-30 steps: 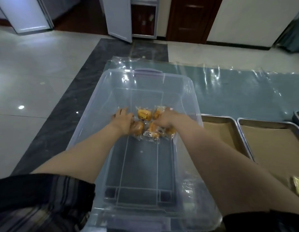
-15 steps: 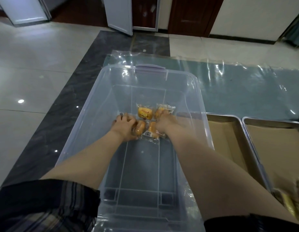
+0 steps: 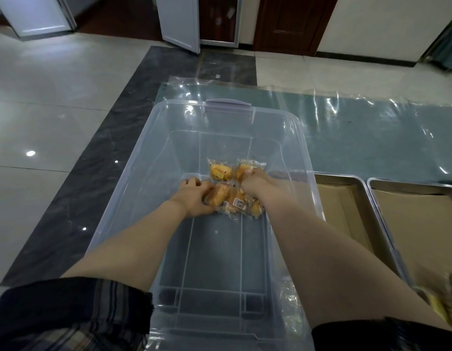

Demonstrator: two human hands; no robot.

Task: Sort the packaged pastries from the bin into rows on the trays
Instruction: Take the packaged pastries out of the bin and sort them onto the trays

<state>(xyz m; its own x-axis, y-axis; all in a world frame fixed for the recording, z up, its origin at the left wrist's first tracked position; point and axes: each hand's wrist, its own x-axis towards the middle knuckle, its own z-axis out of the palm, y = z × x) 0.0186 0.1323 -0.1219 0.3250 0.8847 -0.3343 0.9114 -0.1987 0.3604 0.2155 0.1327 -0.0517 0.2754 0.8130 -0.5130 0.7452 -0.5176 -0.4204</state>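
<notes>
Both your hands are down in the clear bin (image 3: 306, 158), which sits on the floor. Your left hand (image 3: 194, 197) curls around a wrapped pastry (image 3: 218, 196) at the cluster's left edge. Your right hand (image 3: 255, 184) grips another packet (image 3: 246, 168) at the right. One loose pastry (image 3: 220, 172) lies between them, farther back. Two trays (image 3: 361, 198) stand just right of the bin.

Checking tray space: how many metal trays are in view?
2, both right of the bin: one tray beside it, another tray farther right. More may lie outside the frame.
</notes>
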